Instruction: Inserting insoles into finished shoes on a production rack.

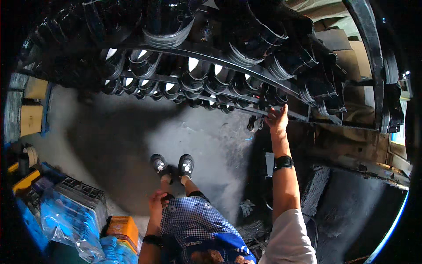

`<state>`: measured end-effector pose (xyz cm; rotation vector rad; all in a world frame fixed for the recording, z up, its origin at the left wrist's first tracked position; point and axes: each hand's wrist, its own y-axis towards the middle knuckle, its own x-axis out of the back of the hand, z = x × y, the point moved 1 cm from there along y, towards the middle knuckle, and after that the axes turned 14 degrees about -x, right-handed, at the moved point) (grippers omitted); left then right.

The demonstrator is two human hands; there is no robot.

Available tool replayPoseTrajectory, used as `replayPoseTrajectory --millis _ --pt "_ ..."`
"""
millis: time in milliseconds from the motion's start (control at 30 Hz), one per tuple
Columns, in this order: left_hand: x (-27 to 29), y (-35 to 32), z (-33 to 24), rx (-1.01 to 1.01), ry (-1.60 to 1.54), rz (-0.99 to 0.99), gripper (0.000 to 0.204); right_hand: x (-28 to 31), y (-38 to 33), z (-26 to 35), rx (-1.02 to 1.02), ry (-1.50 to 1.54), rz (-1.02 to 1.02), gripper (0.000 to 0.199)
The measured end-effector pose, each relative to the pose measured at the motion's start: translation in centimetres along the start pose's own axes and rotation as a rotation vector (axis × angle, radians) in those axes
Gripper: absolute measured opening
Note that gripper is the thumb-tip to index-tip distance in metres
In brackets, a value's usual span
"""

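Observation:
My right hand [278, 120] is raised at the end of an outstretched arm, beside the lower bar of a dark metal rack [288, 83]. Its fingers are apart, with the tips just under a black shoe [274, 96] on the rack; whether they touch it is unclear. Close to my left knee hangs my left hand [155, 203], fingers curled in by a small dark patch, and what they hold, if anything, cannot be made out. Rows of black shoes with grey soles [193, 81] fill the rack's tiers.
Bagged blue items [72, 220], an orange box [122, 229] and a dark crate [83, 191] stand at lower left. Cardboard boxes [31, 119] are stacked at far left. A glove [247, 207] lies on the floor near my right side. More cardboard [347, 53] shows behind the rack.

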<state>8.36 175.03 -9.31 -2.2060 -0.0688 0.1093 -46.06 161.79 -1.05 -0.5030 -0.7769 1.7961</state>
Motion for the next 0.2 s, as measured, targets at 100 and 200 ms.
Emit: replayPoseTrajectory --millis 100,200 --pt "-0.6 -0.5 2.1 -0.013 0.049 0.000 0.023 0.5 1.4 1.0 0.023 -0.051 -0.053 0.056" --pt "1.0 0.4 4.5 0.143 0.061 -0.046 0.028 1.1 2.5 1.5 0.026 -0.028 -0.019 0.064"
